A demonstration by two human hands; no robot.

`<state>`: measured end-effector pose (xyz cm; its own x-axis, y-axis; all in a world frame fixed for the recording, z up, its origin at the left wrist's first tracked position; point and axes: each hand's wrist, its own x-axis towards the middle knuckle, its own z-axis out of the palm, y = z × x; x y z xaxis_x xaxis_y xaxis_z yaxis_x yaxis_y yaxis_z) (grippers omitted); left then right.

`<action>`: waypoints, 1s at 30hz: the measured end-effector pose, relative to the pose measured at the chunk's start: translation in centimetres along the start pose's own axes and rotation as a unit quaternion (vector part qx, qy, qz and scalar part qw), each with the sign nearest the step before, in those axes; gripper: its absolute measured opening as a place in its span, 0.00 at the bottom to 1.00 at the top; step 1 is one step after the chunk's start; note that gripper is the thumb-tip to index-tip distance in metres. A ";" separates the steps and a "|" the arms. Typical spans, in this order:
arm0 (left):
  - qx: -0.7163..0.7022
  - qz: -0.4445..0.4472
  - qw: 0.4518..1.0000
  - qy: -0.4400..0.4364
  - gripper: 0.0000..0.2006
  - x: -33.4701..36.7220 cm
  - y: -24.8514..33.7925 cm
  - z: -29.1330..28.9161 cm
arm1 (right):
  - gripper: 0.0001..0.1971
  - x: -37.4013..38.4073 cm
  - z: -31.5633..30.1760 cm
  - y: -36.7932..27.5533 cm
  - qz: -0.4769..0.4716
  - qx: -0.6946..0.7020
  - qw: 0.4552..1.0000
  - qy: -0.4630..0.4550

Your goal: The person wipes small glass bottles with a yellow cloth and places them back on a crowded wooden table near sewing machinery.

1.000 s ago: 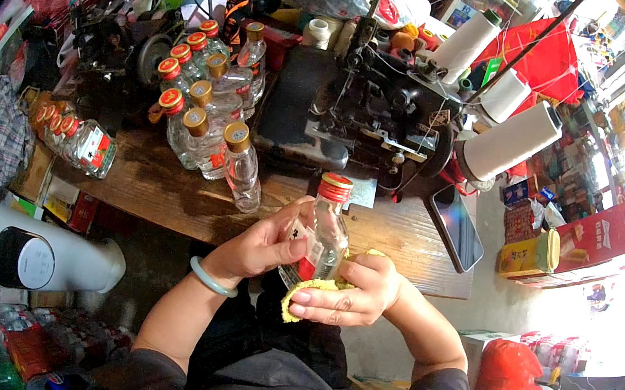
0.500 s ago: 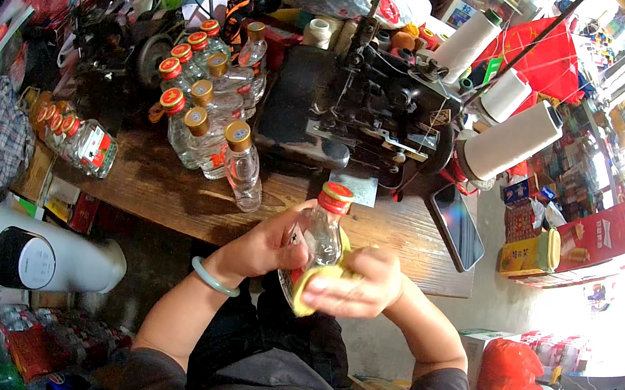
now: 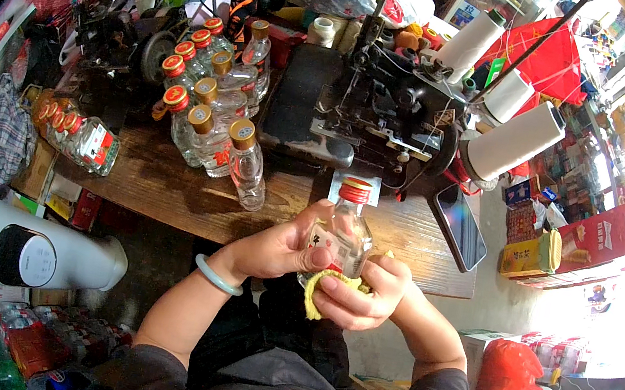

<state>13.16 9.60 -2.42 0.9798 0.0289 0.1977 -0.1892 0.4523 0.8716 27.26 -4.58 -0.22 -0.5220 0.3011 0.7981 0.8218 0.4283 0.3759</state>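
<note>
A clear glass bottle (image 3: 357,232) with a red screw cap and a red-and-white label is held up in front of me, just off the table's near edge. My left hand (image 3: 286,247) grips its left side, thumb across the label. Around the bottle's lower part my right hand (image 3: 364,295) presses a yellow cloth (image 3: 312,303), which also sticks out above the fingers. The bottle's base is hidden by cloth and fingers. To the left on the table stands a group of similar glass bottles (image 3: 245,178), some with gold caps and some with red.
A black sewing machine (image 3: 398,88) fills the back of the wooden table (image 3: 148,185), with large white thread cones (image 3: 513,142) at its right. A phone (image 3: 458,228) lies by the right edge. More red-capped bottles (image 3: 86,145) sit far left, above a white appliance (image 3: 72,250).
The bottle has risen slightly and shifted right, its label now facing up more. My right hand and the cloth have moved down around its lower part.
</note>
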 end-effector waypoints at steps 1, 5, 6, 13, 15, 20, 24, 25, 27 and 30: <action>0.000 0.000 1.000 -0.001 0.33 0.0 -0.2 -0.3 | 0.16 0.1 -0.2 0.2 0.000 0.000 1.000 0.000; 0.146 0.023 0.989 0.014 0.31 -0.1 -0.2 -0.7 | 0.13 -0.4 -0.8 1.2 0.096 0.118 0.988 -0.026; 0.089 0.022 0.996 -0.010 0.30 0.1 0.0 -0.5 | 0.14 -0.6 -0.7 1.5 0.123 0.144 0.982 -0.021; 0.020 -0.027 0.999 -0.013 0.29 0.3 0.8 0.4 | 0.16 -0.5 -0.7 1.6 0.225 0.208 0.952 -0.009; 0.098 0.057 0.993 -0.008 0.27 0.3 0.3 0.0 | 0.16 -0.2 -0.9 1.4 0.259 0.213 0.942 -0.012; -0.047 0.096 0.986 0.130 0.24 -0.6 -1.3 3.9 | 0.18 0.0 -1.6 -0.1 0.333 0.259 0.906 0.023; -0.066 0.081 0.983 0.154 0.22 -2.3 -0.9 6.6 | 0.19 -2.9 -3.4 -4.8 0.326 0.272 0.904 0.043; -0.069 0.078 0.983 0.154 0.22 -2.3 -0.9 7.2 | 0.19 -2.9 -4.0 -5.8 0.306 0.243 0.920 0.031; -0.168 0.067 0.965 0.188 0.28 -2.1 -0.4 9.2 | 0.20 -1.4 -3.2 -6.9 0.312 0.213 0.923 0.076; -0.284 0.035 0.930 0.230 0.24 -1.9 -1.0 11.3 | 0.27 -0.1 -3.6 -6.7 0.313 0.173 0.926 0.124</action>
<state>10.80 -0.94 1.37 0.9146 0.3962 -0.0814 -0.3179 0.8286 0.4608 22.63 -10.59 -1.16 0.1350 0.3964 0.9081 0.8006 0.4963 -0.3357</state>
